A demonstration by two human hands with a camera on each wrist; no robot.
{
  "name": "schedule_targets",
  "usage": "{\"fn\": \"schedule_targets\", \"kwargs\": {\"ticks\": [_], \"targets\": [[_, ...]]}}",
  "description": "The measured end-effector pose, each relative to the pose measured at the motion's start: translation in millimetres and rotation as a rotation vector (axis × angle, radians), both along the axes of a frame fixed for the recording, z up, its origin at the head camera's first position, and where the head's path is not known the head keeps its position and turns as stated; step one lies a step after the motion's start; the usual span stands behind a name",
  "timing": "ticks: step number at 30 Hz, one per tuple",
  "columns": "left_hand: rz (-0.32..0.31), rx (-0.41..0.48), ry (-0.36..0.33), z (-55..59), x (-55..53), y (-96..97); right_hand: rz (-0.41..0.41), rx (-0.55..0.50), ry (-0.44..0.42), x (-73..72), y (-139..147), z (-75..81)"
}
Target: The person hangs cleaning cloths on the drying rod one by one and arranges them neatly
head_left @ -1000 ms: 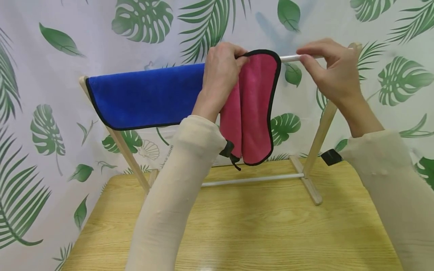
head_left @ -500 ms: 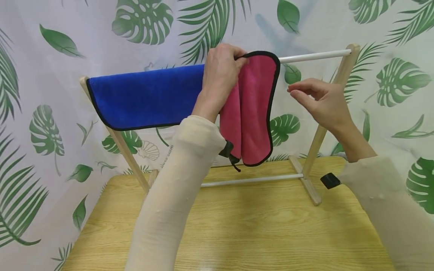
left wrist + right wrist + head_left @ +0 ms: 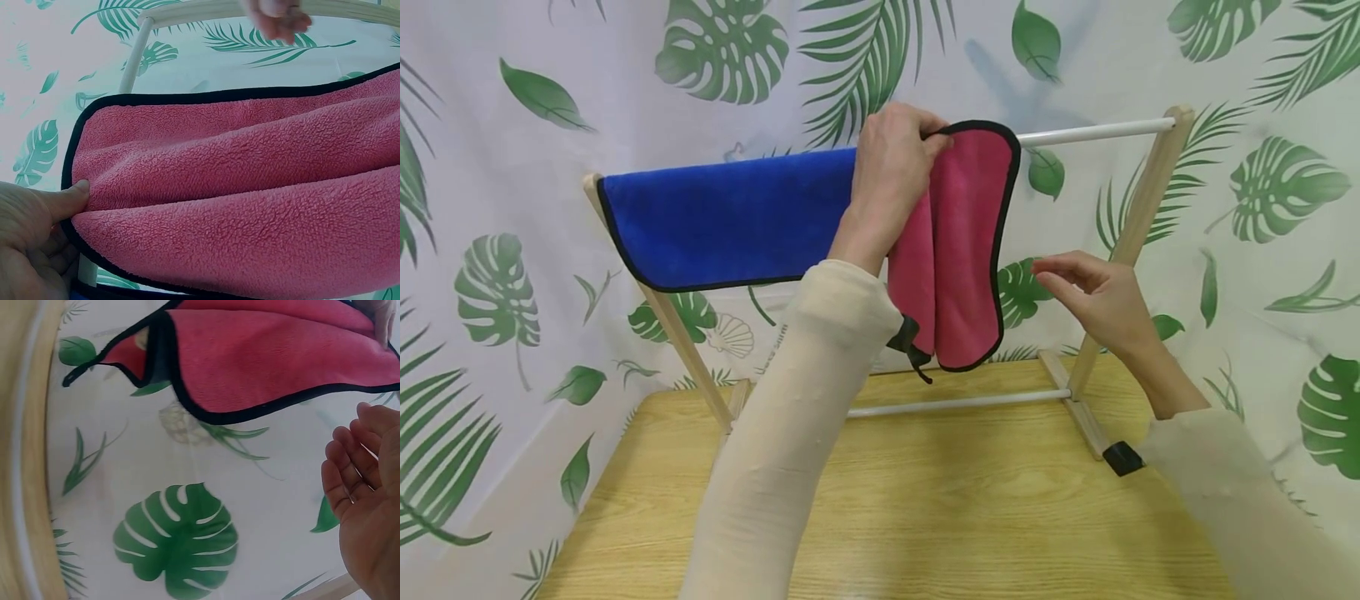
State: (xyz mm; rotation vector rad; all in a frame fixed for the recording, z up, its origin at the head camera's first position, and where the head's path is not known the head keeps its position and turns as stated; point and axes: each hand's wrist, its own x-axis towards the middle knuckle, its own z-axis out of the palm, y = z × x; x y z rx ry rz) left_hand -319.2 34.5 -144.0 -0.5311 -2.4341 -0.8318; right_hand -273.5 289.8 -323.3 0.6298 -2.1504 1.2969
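Note:
A pink towel with black edging hangs in folds in front of the rack's white top rail. My left hand pinches its top edge between thumb and fingers, close by the rail. In the left wrist view the thumb presses on the pink pile near the edge. To the left, a blue towel with black edging is draped over the same rail, its right end hidden behind my left hand. My right hand hovers right of the pink towel, fingers loosely bent and holding nothing.
The wooden rack has a right post and a left post, joined low down by a white bar. It stands on a wood-grain table. Behind hangs a leaf-print curtain.
My right hand has left the top rail and come down, ending lower beside the pink towel. My left hand keeps its pinch on the pink towel, and the blue towel stays put.

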Motion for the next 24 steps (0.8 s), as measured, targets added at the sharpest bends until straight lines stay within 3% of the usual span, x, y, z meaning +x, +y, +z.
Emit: {"fn": "schedule_targets", "kwargs": {"ticks": [13, 24], "targets": [[-0.006, -0.007, 0.016, -1.9, -2.0, -4.6, -0.025, 0.050, -0.165, 1.1, -5, -48.7], [-0.012, 0.002, 0.019, -1.8, -1.2, -1.7, -0.035, 0.064, -0.221, -2.6, -13, -77.2]]}}
